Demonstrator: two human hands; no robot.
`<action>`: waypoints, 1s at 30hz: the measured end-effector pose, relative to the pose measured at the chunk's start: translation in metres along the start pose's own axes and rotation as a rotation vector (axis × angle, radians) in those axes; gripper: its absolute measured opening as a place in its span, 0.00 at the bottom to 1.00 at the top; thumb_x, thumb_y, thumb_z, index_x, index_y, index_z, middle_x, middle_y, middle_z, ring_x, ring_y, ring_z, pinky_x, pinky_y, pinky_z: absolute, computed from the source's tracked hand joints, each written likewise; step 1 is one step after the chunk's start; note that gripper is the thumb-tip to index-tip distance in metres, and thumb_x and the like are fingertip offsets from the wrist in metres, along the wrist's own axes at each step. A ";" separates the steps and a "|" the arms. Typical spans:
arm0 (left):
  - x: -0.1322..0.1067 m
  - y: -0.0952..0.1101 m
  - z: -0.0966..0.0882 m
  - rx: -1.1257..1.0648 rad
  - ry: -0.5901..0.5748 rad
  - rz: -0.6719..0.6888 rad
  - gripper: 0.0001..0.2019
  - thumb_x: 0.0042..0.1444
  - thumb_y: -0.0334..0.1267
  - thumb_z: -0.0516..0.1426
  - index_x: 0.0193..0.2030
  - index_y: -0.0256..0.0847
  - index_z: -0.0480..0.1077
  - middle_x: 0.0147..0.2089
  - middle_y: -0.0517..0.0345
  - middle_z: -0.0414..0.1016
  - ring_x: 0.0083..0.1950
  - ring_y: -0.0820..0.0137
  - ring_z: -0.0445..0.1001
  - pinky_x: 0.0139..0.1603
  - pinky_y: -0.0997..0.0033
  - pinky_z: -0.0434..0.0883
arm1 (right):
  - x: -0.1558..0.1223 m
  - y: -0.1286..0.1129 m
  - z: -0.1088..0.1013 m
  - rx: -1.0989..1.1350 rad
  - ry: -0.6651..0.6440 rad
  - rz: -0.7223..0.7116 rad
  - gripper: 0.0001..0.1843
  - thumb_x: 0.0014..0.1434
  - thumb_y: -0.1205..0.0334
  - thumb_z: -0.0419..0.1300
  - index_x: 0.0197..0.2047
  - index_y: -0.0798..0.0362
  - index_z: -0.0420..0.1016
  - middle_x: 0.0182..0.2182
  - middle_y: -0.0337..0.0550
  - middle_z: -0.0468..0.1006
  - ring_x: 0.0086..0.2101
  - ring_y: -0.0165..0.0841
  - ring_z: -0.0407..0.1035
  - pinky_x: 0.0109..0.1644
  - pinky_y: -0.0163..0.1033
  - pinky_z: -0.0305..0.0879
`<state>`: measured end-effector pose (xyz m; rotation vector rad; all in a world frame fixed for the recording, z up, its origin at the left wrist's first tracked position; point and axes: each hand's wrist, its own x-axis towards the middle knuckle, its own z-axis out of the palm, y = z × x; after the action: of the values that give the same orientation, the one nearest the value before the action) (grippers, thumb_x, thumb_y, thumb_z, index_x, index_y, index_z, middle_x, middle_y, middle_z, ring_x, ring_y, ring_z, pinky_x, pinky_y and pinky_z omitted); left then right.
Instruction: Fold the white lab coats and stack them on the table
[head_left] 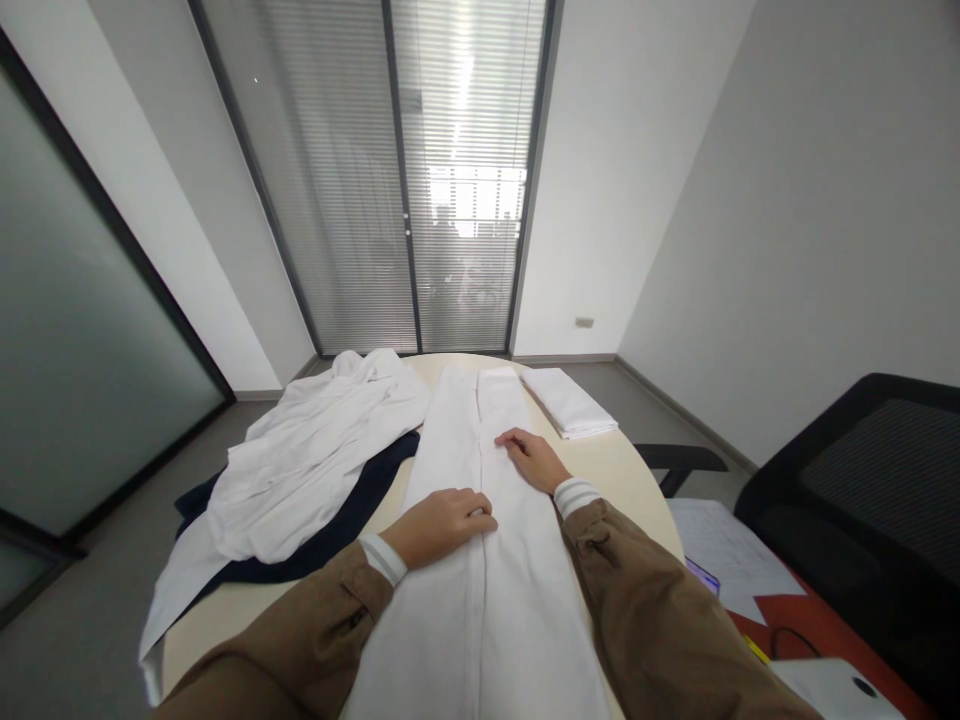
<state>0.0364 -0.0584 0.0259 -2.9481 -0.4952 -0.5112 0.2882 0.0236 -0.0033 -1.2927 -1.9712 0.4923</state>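
Observation:
A long white garment, folded lengthwise into a strip, lies along the middle of the round table, with an edge running down its centre. My left hand is at that centre edge, its fingers bent and its thumb close to them on the cloth. Farther up, my right hand rests on the right half of the garment with its fingers stretched out. A neatly folded white cloth sits beyond my right hand. Left of the strip is a loose pile of white clothing, partly covering a dark navy garment.
The cream tabletop has a rounded edge. At the right stand a black mesh chair and a red surface bearing papers, a phone and a white device. Glass panels with blinds close off the far side.

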 end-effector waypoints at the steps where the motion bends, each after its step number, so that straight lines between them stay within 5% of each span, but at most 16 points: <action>1: 0.000 0.000 0.000 0.011 -0.003 0.005 0.08 0.68 0.30 0.53 0.49 0.41 0.72 0.47 0.55 0.75 0.42 0.69 0.74 0.43 0.70 0.71 | 0.000 -0.001 0.000 -0.020 -0.005 -0.011 0.15 0.65 0.62 0.51 0.46 0.49 0.79 0.35 0.42 0.81 0.35 0.37 0.73 0.52 0.47 0.67; 6: 0.002 -0.004 0.002 -0.013 0.009 -0.035 0.07 0.69 0.31 0.53 0.47 0.40 0.72 0.47 0.55 0.76 0.43 0.69 0.74 0.42 0.71 0.71 | 0.001 0.000 0.002 -0.109 -0.081 -0.094 0.13 0.65 0.64 0.52 0.47 0.48 0.76 0.44 0.42 0.82 0.44 0.37 0.75 0.68 0.58 0.50; 13: 0.005 0.000 -0.002 -0.017 0.017 -0.038 0.09 0.69 0.32 0.52 0.48 0.43 0.72 0.50 0.57 0.76 0.44 0.70 0.74 0.42 0.72 0.70 | 0.000 -0.001 0.000 -0.142 -0.114 -0.150 0.13 0.65 0.64 0.52 0.48 0.48 0.75 0.51 0.45 0.80 0.54 0.40 0.72 0.66 0.61 0.50; 21: 0.001 0.005 -0.006 0.013 -0.033 -0.072 0.08 0.70 0.36 0.50 0.47 0.46 0.71 0.51 0.58 0.76 0.44 0.70 0.72 0.35 0.74 0.67 | -0.003 -0.004 -0.004 -0.039 -0.029 -0.019 0.23 0.71 0.48 0.45 0.57 0.46 0.74 0.60 0.47 0.74 0.65 0.44 0.59 0.71 0.64 0.40; 25: -0.001 0.007 -0.011 -0.007 -0.079 -0.084 0.07 0.68 0.34 0.51 0.45 0.45 0.70 0.54 0.58 0.74 0.46 0.69 0.71 0.36 0.74 0.68 | -0.003 -0.004 -0.006 -0.085 -0.086 0.004 0.26 0.72 0.45 0.43 0.59 0.43 0.74 0.63 0.45 0.71 0.67 0.45 0.54 0.71 0.65 0.37; 30: 0.001 0.009 -0.017 -0.068 -0.116 -0.060 0.02 0.59 0.33 0.57 0.39 0.43 0.70 0.52 0.58 0.75 0.48 0.66 0.70 0.37 0.70 0.70 | -0.003 -0.002 -0.007 -0.245 -0.183 -0.038 0.25 0.68 0.46 0.52 0.63 0.43 0.72 0.65 0.46 0.68 0.69 0.49 0.50 0.69 0.68 0.41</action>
<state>0.0349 -0.0689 0.0415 -3.0492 -0.5910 -0.3720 0.2926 0.0202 0.0013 -1.3972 -2.2607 0.3695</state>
